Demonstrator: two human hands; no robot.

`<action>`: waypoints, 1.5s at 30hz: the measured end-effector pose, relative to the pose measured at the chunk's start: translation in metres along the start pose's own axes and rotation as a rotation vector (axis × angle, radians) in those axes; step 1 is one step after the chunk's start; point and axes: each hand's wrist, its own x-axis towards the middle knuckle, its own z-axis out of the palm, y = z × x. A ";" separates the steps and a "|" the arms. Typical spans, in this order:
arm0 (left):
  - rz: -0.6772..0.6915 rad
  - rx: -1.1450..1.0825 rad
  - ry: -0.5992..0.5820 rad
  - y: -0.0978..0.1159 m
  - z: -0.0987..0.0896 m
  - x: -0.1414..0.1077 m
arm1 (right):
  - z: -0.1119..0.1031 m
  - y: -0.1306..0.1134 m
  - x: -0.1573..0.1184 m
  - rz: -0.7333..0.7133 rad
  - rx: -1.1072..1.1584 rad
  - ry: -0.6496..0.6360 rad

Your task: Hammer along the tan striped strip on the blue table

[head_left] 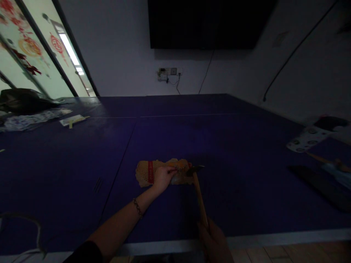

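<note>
A flat tan piece with ragged edges, dotted markings and a red band lies on the purple tabletop. My left hand rests on it, thumb and fingers drawn together in a pinch. Whatever sits between those fingertips is too small and dark to make out. My right hand, low in the view near the front edge, is wrapped around the wooden handle of a hammer. The dark hammer head is at the right end of the tan piece, close to my left fingertips; I cannot tell whether it touches.
Several thin dark rods lie left on the purple table. A white cable curls at the lower left. Farther back are a dark bag and a white item. A dark slab lies at the right.
</note>
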 end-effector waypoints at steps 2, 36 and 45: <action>0.000 0.022 -0.017 0.001 -0.001 -0.001 | 0.000 0.001 0.000 -0.014 0.001 0.000; 0.124 0.346 -0.047 0.016 -0.006 -0.011 | 0.001 0.002 -0.001 0.012 -0.004 0.021; 0.117 0.373 -0.071 0.013 -0.005 -0.011 | 0.002 0.000 -0.001 0.019 0.024 0.035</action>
